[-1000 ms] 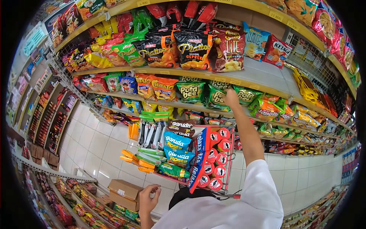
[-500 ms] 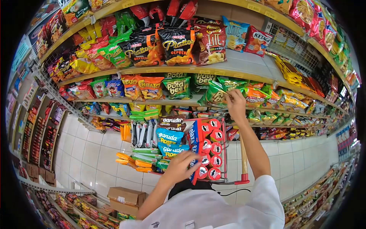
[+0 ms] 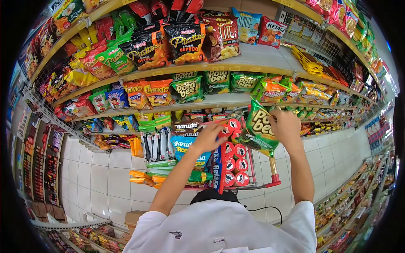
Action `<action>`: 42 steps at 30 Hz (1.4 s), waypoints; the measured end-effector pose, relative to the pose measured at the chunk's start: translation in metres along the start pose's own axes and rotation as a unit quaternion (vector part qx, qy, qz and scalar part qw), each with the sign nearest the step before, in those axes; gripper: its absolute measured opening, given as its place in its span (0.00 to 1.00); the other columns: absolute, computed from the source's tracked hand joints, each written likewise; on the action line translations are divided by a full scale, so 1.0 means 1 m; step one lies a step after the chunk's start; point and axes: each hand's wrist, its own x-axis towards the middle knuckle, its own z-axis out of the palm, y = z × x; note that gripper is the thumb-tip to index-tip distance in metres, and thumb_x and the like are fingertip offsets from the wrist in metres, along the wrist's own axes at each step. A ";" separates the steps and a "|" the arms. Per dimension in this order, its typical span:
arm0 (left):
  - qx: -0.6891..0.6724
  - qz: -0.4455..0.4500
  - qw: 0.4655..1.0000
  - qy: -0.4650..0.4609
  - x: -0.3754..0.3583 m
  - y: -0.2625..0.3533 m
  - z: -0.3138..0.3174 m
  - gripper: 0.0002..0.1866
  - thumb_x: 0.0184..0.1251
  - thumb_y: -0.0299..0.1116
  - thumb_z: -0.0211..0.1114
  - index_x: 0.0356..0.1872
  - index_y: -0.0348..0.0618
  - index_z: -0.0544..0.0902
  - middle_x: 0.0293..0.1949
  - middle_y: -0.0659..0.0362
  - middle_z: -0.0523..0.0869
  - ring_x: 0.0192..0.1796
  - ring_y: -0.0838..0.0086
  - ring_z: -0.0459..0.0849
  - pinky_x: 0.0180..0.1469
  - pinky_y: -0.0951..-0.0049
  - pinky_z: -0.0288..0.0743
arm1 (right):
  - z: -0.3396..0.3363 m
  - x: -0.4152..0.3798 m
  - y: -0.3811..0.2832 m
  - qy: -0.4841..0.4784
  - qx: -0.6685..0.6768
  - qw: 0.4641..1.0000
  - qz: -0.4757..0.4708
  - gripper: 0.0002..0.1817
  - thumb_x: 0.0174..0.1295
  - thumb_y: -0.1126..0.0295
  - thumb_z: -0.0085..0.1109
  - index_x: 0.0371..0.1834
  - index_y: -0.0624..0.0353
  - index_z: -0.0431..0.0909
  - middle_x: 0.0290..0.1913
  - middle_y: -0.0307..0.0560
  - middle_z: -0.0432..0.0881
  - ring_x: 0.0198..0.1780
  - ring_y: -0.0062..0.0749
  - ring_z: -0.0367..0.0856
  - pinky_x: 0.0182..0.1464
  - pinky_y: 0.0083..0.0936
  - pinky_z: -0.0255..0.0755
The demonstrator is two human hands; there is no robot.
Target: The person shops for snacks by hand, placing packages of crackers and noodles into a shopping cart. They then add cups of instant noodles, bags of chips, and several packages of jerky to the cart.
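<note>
My right hand [image 3: 279, 119] grips the green Pota Bee bag [image 3: 260, 130] by its upper edge, above the cart [image 3: 274, 184]; my left hand [image 3: 208, 137] is positioned beside the red-lidded canisters [image 3: 241, 165], grip undeterminable.

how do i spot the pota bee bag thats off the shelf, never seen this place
Find the shopping cart in front of the snack shelves, loaded with packets and red-topped tubes. Above those tubes, towards the right, the right hand grips a green Pota Bee bag. The other Pota Bee bags sit in a shelf row; this one hangs tilted in the air.
</note>
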 end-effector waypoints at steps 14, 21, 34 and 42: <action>0.121 0.002 0.978 -0.171 0.011 -0.005 0.011 0.24 0.57 0.48 0.67 0.54 0.50 0.81 0.63 0.54 0.77 0.71 0.51 0.66 0.68 0.44 0.61 | -0.004 0.034 0.002 -0.308 0.184 0.918 -0.171 0.11 0.64 0.67 0.57 0.45 0.58 0.81 0.41 0.56 0.84 0.46 0.51 0.80 0.52 0.38 0.72; 0.178 -0.069 0.947 -0.259 0.004 -0.018 -0.001 0.33 0.49 0.52 0.68 0.57 0.47 0.79 0.60 0.52 0.77 0.70 0.54 0.66 0.72 0.40 0.49 | 0.106 0.072 0.002 -0.330 0.262 0.884 -0.200 0.14 0.69 0.63 0.51 0.51 0.57 0.78 0.41 0.56 0.81 0.44 0.50 0.80 0.51 0.39 0.72; 0.062 -0.061 0.996 -0.017 -0.001 0.016 -0.001 0.31 0.57 0.32 0.65 0.63 0.41 0.67 0.65 0.41 0.70 0.73 0.47 0.60 0.72 0.43 0.53 | 0.197 0.035 -0.044 -0.065 0.176 0.977 -0.098 0.21 0.67 0.58 0.51 0.63 0.47 0.72 0.64 0.53 0.72 0.61 0.56 0.73 0.62 0.62 0.61; 0.258 -0.105 0.960 0.015 -0.003 0.036 0.057 0.31 0.67 0.40 0.54 0.69 0.34 0.65 0.68 0.44 0.69 0.73 0.51 0.62 0.74 0.46 0.48 | 0.232 -0.004 -0.045 -0.054 0.222 0.972 -0.061 0.25 0.71 0.51 0.42 0.69 0.42 0.68 0.72 0.59 0.63 0.73 0.61 0.57 0.71 0.63 0.46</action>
